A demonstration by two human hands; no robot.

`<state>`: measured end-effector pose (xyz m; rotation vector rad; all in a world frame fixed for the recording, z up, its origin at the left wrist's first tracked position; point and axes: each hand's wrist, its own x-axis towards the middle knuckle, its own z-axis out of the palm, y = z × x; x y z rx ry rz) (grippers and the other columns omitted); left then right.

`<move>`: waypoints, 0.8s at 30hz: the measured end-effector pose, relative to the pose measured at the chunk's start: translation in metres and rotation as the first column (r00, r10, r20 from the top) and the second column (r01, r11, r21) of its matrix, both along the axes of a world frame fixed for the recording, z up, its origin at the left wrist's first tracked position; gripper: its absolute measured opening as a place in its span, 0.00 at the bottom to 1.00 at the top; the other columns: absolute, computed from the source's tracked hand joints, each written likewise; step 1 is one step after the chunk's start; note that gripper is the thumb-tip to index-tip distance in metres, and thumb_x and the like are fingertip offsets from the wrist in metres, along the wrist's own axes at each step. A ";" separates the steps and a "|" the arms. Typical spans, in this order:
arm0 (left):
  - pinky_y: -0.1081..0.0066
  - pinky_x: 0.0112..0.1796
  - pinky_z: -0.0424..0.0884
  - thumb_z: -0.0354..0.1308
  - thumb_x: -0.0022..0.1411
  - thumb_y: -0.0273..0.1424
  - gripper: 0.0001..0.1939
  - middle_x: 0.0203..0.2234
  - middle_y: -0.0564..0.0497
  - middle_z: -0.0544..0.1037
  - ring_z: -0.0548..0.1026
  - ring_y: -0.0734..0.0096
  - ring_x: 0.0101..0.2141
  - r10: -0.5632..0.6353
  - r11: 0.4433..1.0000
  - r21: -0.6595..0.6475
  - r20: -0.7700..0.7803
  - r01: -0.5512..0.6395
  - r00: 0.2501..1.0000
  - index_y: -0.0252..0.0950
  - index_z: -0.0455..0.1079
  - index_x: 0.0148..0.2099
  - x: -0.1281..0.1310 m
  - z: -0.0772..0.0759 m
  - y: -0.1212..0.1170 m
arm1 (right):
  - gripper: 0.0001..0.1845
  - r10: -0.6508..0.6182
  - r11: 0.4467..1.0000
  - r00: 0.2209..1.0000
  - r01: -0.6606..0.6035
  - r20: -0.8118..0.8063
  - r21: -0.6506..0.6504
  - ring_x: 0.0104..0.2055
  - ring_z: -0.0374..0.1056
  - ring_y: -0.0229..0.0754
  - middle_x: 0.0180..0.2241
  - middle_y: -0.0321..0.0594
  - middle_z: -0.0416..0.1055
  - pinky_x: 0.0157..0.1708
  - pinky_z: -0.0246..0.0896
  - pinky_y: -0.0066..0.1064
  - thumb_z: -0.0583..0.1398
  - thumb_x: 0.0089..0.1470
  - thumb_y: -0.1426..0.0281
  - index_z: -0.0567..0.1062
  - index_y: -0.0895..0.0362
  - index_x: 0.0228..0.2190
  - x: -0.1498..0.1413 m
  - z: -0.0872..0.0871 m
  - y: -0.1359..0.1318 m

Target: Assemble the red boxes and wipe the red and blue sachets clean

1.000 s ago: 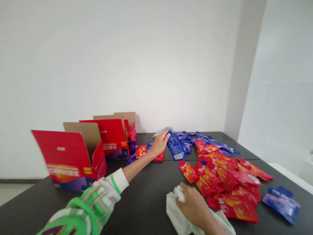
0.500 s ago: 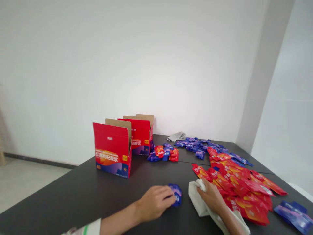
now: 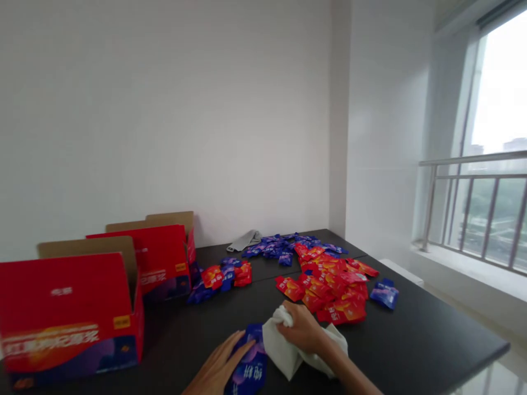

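The left hand [image 3: 218, 365], fingers spread open, lies against a blue packet [image 3: 250, 362] (its slick film could skid if pressed), while the right hand [image 3: 300, 329] grips a white cloth [image 3: 280, 345] that could snag the nearby red packets [image 3: 329, 291] if dragged.

A plain workroom high up in a building: white walls [image 3: 206, 120] surround a dark table [image 3: 415, 329], with open printed cartons [image 3: 66, 312] at 9 o'clock, and a railed window [image 3: 498, 104] at 2 o'clock looks down over treetops [image 3: 489, 214] and distant buildings [image 3: 514, 145].
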<state>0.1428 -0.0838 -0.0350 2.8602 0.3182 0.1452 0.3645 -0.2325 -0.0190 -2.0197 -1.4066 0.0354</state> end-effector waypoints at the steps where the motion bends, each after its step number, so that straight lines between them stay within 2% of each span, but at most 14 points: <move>1: 0.57 0.59 0.49 0.63 0.42 0.51 0.52 0.64 0.51 0.42 0.44 0.52 0.62 0.014 0.999 -0.039 -0.047 -0.015 0.999 0.50 0.42 0.65 0.003 0.007 -0.004 | 0.04 0.045 0.999 0.999 -0.045 -0.004 -0.003 0.32 0.66 0.38 0.30 0.35 0.71 0.29 0.52 0.25 0.56 0.48 0.68 0.68 0.55 0.30 -0.004 0.000 -0.002; 3: 0.53 0.59 0.46 0.63 0.40 0.53 0.55 0.64 0.48 0.41 0.41 0.50 0.62 0.028 0.995 -0.089 -0.113 -0.038 0.993 0.48 0.40 0.66 0.010 0.017 -0.007 | 0.04 0.112 0.994 0.994 -0.112 -0.015 0.004 0.31 0.65 0.37 0.29 0.34 0.70 0.29 0.51 0.24 0.57 0.48 0.68 0.67 0.55 0.29 -0.012 0.001 -0.007; 6: 0.51 0.58 0.45 0.63 0.39 0.53 0.56 0.63 0.46 0.50 0.47 0.48 0.61 0.042 0.994 -0.099 -0.088 -0.051 0.995 0.46 0.41 0.66 0.019 0.024 -0.004 | 0.04 0.154 0.987 0.987 -0.153 -0.039 0.045 0.29 0.63 0.36 0.28 0.33 0.68 0.29 0.49 0.24 0.57 0.48 0.68 0.65 0.55 0.28 -0.018 0.002 -0.014; 9: 0.53 0.57 0.46 0.63 0.42 0.50 0.52 0.59 0.45 0.58 0.53 0.48 0.59 0.076 0.991 -0.113 0.000 -0.075 0.997 0.44 0.45 0.65 0.024 0.022 0.002 | 0.04 0.168 0.984 0.984 -0.163 -0.060 0.075 0.29 0.62 0.36 0.26 0.32 0.66 0.28 0.49 0.24 0.56 0.49 0.69 0.64 0.55 0.28 -0.018 0.002 -0.018; 12: 0.58 0.55 0.53 0.65 0.41 0.46 0.50 0.55 0.43 0.61 0.57 0.50 0.56 0.130 0.972 -0.200 0.034 -0.121 0.991 0.40 0.49 0.64 0.026 0.016 0.007 | 0.03 0.155 0.984 0.986 -0.149 -0.058 0.099 0.29 0.61 0.36 0.26 0.31 0.65 0.28 0.48 0.24 0.55 0.49 0.70 0.63 0.55 0.27 -0.016 0.001 -0.017; 14: 0.63 0.52 0.58 0.66 0.41 0.42 0.48 0.51 0.44 0.63 0.62 0.55 0.53 0.147 0.958 -0.259 0.060 -0.127 0.987 0.39 0.51 0.63 0.028 0.011 0.010 | 0.03 0.133 0.986 0.990 -0.127 -0.050 0.107 0.29 0.61 0.36 0.25 0.31 0.65 0.29 0.48 0.24 0.55 0.49 0.71 0.63 0.55 0.27 -0.014 -0.001 -0.015; 19: 0.68 0.45 0.63 0.60 0.51 0.39 0.33 0.41 0.49 0.67 0.68 0.64 0.43 0.214 0.942 -0.287 0.107 -0.176 0.971 0.39 0.57 0.59 0.028 -0.002 0.018 | 0.03 0.052 0.989 0.996 -0.042 -0.067 0.144 0.29 0.61 0.37 0.25 0.32 0.64 0.28 0.49 0.25 0.55 0.49 0.70 0.63 0.55 0.27 -0.015 -0.004 -0.009; 22: 0.67 0.46 0.62 0.52 0.59 0.40 0.23 0.41 0.49 0.68 0.67 0.65 0.44 0.220 0.955 -0.237 0.162 -0.179 0.962 0.42 0.61 0.56 0.023 -0.005 0.016 | 0.03 0.032 0.983 0.991 -0.008 -0.129 0.186 0.28 0.62 0.37 0.24 0.31 0.64 0.27 0.48 0.24 0.54 0.50 0.70 0.63 0.54 0.26 -0.023 0.000 -0.005; 24: 0.66 0.48 0.61 0.48 0.62 0.42 0.20 0.44 0.48 0.67 0.66 0.64 0.46 0.177 0.971 -0.193 0.199 -0.138 0.964 0.43 0.62 0.54 0.017 -0.004 0.011 | 0.04 0.036 0.983 0.987 -0.006 -0.157 0.186 0.27 0.62 0.37 0.23 0.31 0.64 0.26 0.48 0.24 0.54 0.50 0.69 0.63 0.54 0.26 -0.029 0.003 -0.003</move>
